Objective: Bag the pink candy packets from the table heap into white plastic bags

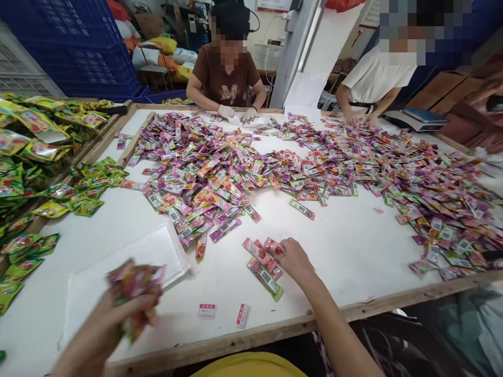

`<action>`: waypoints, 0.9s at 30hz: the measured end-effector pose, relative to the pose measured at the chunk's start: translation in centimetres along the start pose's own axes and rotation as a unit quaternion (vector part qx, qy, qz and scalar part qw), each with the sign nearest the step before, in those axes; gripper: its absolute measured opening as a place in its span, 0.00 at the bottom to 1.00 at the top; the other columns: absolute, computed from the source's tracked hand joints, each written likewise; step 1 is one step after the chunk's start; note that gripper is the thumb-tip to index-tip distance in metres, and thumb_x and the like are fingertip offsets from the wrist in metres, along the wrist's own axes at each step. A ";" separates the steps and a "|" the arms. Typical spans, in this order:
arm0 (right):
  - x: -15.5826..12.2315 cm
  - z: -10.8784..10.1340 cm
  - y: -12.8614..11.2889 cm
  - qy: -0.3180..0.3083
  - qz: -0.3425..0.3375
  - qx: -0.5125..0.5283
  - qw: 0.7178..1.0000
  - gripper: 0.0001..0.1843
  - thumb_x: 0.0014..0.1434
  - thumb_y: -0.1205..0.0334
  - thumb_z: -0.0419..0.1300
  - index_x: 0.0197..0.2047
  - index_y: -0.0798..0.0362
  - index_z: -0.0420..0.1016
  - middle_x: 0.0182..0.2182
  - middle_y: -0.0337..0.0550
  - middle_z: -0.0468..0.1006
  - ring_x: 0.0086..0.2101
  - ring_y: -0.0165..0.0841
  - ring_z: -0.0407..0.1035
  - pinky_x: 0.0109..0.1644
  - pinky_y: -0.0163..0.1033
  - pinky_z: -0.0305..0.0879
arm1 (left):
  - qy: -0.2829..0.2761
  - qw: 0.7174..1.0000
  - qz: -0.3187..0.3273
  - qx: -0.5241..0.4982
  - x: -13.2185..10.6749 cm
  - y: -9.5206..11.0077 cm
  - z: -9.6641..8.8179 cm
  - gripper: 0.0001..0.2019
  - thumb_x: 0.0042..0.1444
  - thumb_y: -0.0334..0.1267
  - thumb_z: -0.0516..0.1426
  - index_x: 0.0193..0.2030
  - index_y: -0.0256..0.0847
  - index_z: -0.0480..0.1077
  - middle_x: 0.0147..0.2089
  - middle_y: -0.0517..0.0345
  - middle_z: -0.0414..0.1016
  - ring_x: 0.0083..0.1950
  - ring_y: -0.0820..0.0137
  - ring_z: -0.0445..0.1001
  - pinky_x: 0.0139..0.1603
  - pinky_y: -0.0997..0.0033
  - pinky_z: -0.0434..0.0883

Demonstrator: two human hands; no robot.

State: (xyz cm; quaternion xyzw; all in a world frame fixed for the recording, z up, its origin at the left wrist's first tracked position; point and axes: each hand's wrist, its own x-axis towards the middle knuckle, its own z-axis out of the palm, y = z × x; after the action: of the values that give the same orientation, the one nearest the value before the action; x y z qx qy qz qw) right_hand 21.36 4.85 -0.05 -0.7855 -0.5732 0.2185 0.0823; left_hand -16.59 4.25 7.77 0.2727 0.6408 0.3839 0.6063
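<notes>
A thick bunch of small candy packets [135,290] is gripped in my left hand [94,324], blurred by motion, above a stack of clear plastic bags [118,256]. My right hand [294,257] pinches the end of a pink packet [274,246] with a red fruit picture. Beneath and beside it on the white tabletop lie a few more packets, one of them a green-edged packet [265,277] with a barcode. Two small red-and-white labels, a flat one [207,311] and a tilted one [243,315], rest near the table's front edge.
A wide heap of packets [220,173] spreads across the table, continuing to the right [440,193]. Green and yellow pouches [35,136] fill the left side behind a wooden strip [106,131]. Two people work across the table, one wearing white gloves [227,111]. Blue crates [78,52] stand behind.
</notes>
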 end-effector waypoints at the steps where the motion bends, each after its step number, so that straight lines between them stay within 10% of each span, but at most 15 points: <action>1: 0.0 0.2 -0.3 0.015 0.006 -0.009 1.000 0.05 0.52 0.62 0.58 0.28 0.52 0.65 0.35 0.48 0.72 0.38 0.39 0.65 0.36 0.38 0.54 | -0.041 0.999 -0.012 -0.001 0.4 -0.9 1.7 0.32 0.27 0.34 0.71 0.44 0.37 0.68 0.27 0.61 0.74 0.26 0.69 0.72 0.22 0.74 0.70; 7: -0.9 1.4 -3.5 -0.034 0.028 0.051 0.998 0.09 0.57 0.55 0.54 0.38 0.50 0.61 0.30 0.44 0.73 0.29 0.36 0.66 0.31 0.37 0.50 | -0.161 0.980 -0.089 -0.082 2.1 -5.4 10.2 0.18 0.34 0.35 0.69 0.33 0.33 0.70 0.28 0.54 0.75 0.27 0.69 0.71 0.25 0.71 0.71; 13: -0.2 2.2 -3.0 -0.041 -0.006 0.137 0.990 0.08 0.53 0.61 0.57 0.27 0.51 0.61 0.32 0.44 0.72 0.34 0.36 0.66 0.36 0.39 0.56 | -0.179 0.973 -0.094 -0.110 2.7 -5.8 12.1 0.25 0.37 0.35 0.69 0.44 0.34 0.69 0.32 0.53 0.76 0.26 0.68 0.73 0.26 0.67 0.72; 18: -0.8 0.6 -2.6 -0.114 0.018 0.476 0.872 0.14 0.53 0.51 0.61 0.39 0.50 0.66 0.26 0.37 0.73 0.28 0.33 0.68 0.33 0.38 0.63 | -0.207 0.969 -0.036 -0.130 3.0 -5.9 13.1 0.27 0.38 0.32 0.69 0.47 0.38 0.68 0.36 0.53 0.76 0.38 0.63 0.75 0.37 0.66 0.73; 27: -2.7 2.8 -6.1 -0.167 -0.037 0.644 0.746 0.20 0.52 0.54 0.64 0.48 0.49 0.70 0.40 0.42 0.77 0.40 0.36 0.71 0.49 0.43 0.66 | -0.246 0.953 -0.044 -0.172 2.6 -6.2 14.6 0.24 0.43 0.33 0.67 0.49 0.37 0.70 0.38 0.53 0.78 0.38 0.62 0.76 0.39 0.65 0.74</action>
State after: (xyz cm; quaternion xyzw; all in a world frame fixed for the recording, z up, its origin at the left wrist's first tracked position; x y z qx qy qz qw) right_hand 14.16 4.01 0.46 -0.4752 -0.3302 0.6597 0.4795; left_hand -1.81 5.24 1.61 0.2217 0.4071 0.3819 0.7995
